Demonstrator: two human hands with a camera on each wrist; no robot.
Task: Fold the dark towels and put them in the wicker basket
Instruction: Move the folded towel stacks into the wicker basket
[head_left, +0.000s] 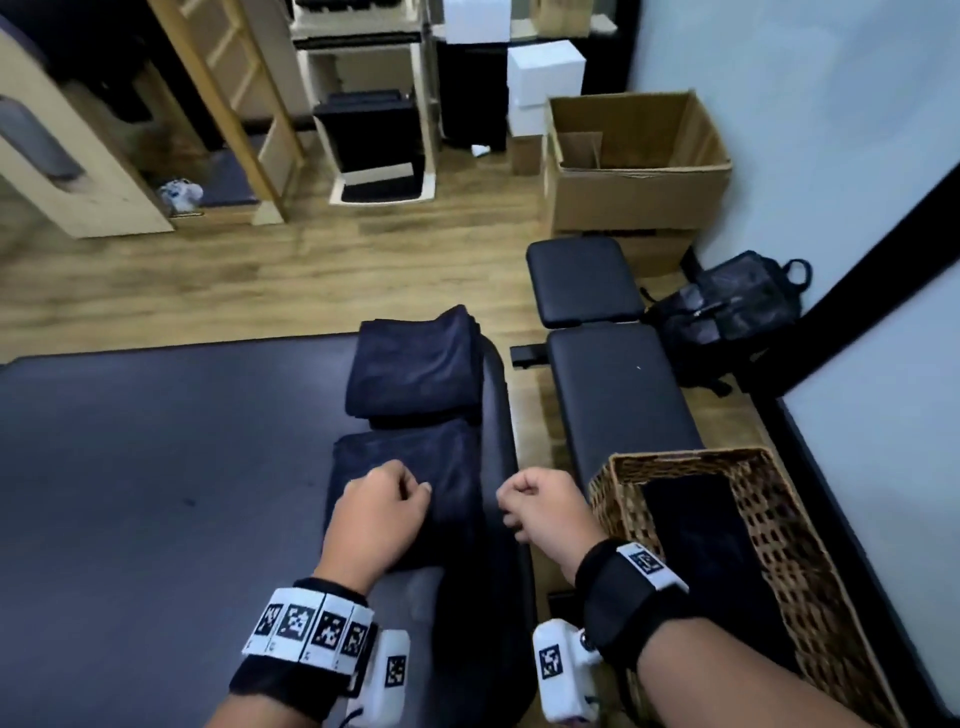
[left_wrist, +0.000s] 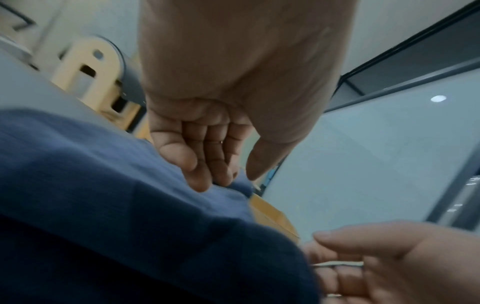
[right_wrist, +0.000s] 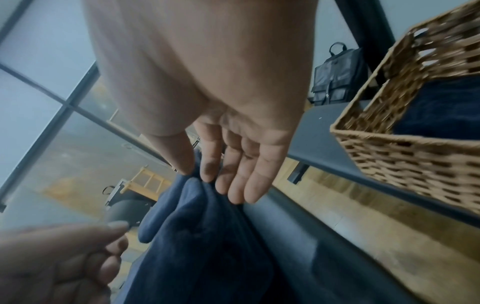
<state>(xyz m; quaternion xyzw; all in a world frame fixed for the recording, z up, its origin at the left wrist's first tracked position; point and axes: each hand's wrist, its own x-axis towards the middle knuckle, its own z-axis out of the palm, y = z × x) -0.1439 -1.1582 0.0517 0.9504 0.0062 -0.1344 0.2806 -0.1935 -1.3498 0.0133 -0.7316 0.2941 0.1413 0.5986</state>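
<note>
Near folded dark towel (head_left: 410, 493), lying on the right edge of a dark padded table (head_left: 156, 467); in the wrist views it appears blue. The left hand (head_left: 376, 519) rests over the towel with fingers curled downward; the left wrist view shows the left fingertips (left_wrist: 200, 181) touching the cloth, thumb apart from them, with no fabric clearly pinched, so whether it grips the towel cannot be told. The right hand (head_left: 543, 506) is at the towel's right edge, above the table's rim; the right wrist view shows its thumb and index fingertip (right_wrist: 207, 174) pinching a bunched ridge of the cloth, the other fingers extended beside it.

A second folded dark towel (head_left: 415, 364) lies farther along the same table edge, just beyond the first and touching or nearly touching it.

The wicker basket (head_left: 810, 561) stands to the right on the near end of a black padded bench (head_left: 618, 384), which is separated from the table by a strip of wooden floor (head_left: 208, 280). A dark towel in the basket (head_left: 711, 540) lies flat on the bottom.

Beyond the bench: an open cardboard box (head_left: 639, 192) against the pale wall, and a black backpack (head_left: 737, 312) on the floor beside the bench. Farther back stand white boxes (head_left: 545, 73) and light wooden furniture (head_left: 249, 119). Both wrists carry bands with black-and-white square markers (head_left: 311, 629).
</note>
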